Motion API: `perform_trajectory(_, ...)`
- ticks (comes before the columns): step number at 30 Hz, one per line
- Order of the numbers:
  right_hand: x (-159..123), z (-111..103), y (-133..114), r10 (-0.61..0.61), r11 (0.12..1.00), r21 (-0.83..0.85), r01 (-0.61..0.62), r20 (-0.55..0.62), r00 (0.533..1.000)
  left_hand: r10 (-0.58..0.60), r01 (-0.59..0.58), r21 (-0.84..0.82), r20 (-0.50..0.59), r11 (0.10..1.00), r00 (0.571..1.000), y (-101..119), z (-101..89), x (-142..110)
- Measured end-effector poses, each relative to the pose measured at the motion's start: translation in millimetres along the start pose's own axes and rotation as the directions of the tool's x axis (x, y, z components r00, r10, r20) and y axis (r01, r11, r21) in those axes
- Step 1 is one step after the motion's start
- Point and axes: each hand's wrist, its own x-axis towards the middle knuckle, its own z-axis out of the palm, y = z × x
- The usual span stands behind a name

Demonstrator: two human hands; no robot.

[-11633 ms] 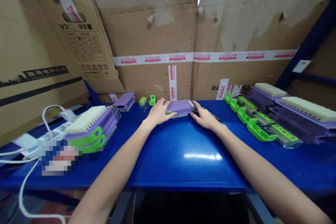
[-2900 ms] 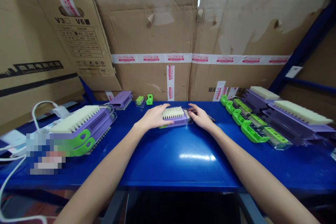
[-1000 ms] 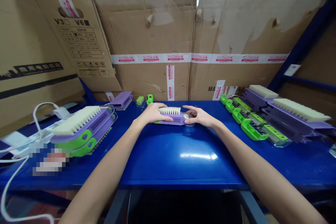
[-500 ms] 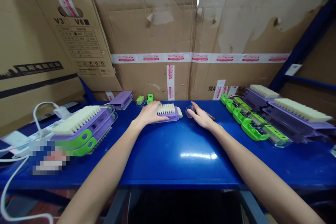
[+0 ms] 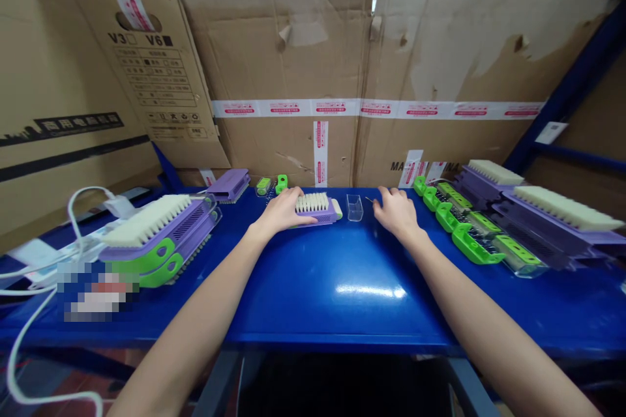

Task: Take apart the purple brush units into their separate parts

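A small purple brush (image 5: 317, 207) with pale bristles facing up lies on the blue table (image 5: 342, 287) near the back. My left hand (image 5: 282, 212) is wrapped round its left end and holds it. Just right of the brush stands a small clear plastic piece (image 5: 355, 206), on its own. My right hand (image 5: 397, 212) rests palm down on the table right of that piece, fingers curled over a thin dark tool (image 5: 370, 199) whose tip pokes out at the fingertips.
Stacked purple-and-green brushes (image 5: 156, 234) sit at the left beside white cables (image 5: 73, 215). More brushes (image 5: 562, 215) and green parts (image 5: 469, 228) line the right. A purple part (image 5: 229, 185) and green clips (image 5: 274, 185) lie at the back. Cardboard boxes (image 5: 317, 65) wall the rear.
The clear piece has come off the brush's right end and now stands alone. My right hand has let it go and moved right onto the thin tool. My left hand kept the brush.
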Motion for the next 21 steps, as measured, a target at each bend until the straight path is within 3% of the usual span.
perform_trajectory(6, -1.4, -12.0, 9.6, 0.182, 0.978, -0.133, -0.158, 0.187, 0.965, -0.006, 0.006, -0.015, -0.002, 1.0, 1.0, 1.5, -0.3, -0.7)
perform_trajectory(11, -0.8, -9.5, 11.1, 0.168, 0.985, -0.096, -0.145, 0.306, 0.937, -0.019, 0.019, -0.011, -0.004, 1.0, 1.0, 2.5, -0.6, -1.3)
perform_trajectory(15, -2.2, -6.1, 7.7, 0.126, 0.991, -0.069, -0.111, 0.275, 0.953, 0.06, -0.059, 0.032, -0.038, 0.998, 0.997, 7.2, -2.8, -2.0)
perform_trajectory(21, -2.3, -5.6, 6.2, 0.113, 0.994, -0.013, -0.112, 0.102, 0.988, 0.164, -0.15, 0.106, -0.133, 0.983, 0.977, 32.8, -9.0, -5.7)
